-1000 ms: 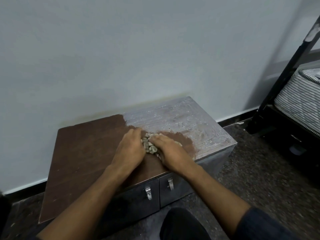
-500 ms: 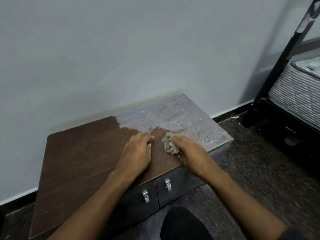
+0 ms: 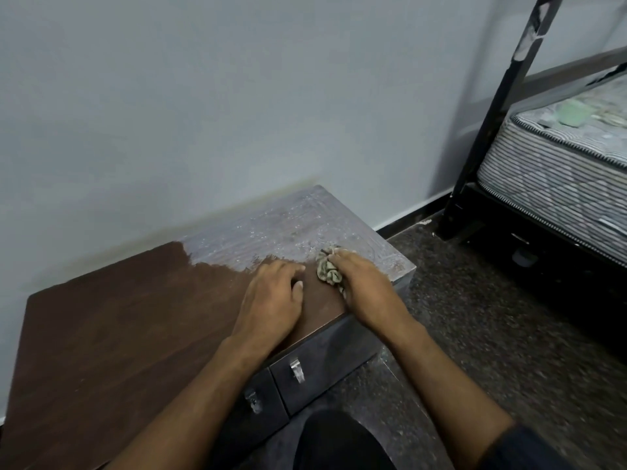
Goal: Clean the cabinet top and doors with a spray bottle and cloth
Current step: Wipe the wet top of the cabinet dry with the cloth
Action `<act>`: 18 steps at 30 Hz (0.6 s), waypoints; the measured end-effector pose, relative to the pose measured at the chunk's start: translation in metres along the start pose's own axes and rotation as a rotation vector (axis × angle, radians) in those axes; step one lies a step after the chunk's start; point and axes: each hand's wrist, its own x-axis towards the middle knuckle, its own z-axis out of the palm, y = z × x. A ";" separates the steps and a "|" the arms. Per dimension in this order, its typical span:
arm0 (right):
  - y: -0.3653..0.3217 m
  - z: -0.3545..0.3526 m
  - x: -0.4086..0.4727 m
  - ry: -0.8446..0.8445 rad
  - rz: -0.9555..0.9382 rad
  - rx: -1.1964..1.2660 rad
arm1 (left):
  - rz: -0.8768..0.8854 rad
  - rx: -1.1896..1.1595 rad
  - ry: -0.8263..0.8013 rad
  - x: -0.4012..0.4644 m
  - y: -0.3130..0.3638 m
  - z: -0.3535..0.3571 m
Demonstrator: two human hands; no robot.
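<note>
Pressing the crumpled cloth (image 3: pixel 328 270) onto the cabinet top (image 3: pixel 135 320) with my right hand (image 3: pixel 364 288), I have my grip curled round it near the right front edge, where clean brown wood meets the grey, dusty patch (image 3: pixel 288 225). My left hand (image 3: pixel 271 296) lies flat and released on the wiped wood just beside it — holding nothing. Below, two doors (image 3: pixel 325 364) with metal handles (image 3: pixel 297 370) face me — a striped mattress (image 3: pixel 559 171) sits to the right.
</note>
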 end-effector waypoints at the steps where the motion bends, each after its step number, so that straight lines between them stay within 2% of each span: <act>1: -0.003 0.000 -0.001 0.009 0.010 -0.014 | 0.006 0.000 -0.002 0.001 0.002 0.001; 6: -0.011 0.004 -0.048 -0.061 -0.082 -0.019 | 0.013 -0.026 -0.046 0.005 0.012 0.010; 11: 0.044 -0.020 -0.003 0.015 0.038 -0.085 | 0.039 -0.028 -0.115 0.015 0.019 0.014; 15: 0.033 -0.015 -0.006 0.056 0.105 -0.127 | 0.065 -0.003 -0.096 0.019 0.027 0.020; 18: 0.024 -0.013 -0.034 0.035 0.045 -0.076 | 0.119 -0.013 -0.106 0.022 0.031 0.023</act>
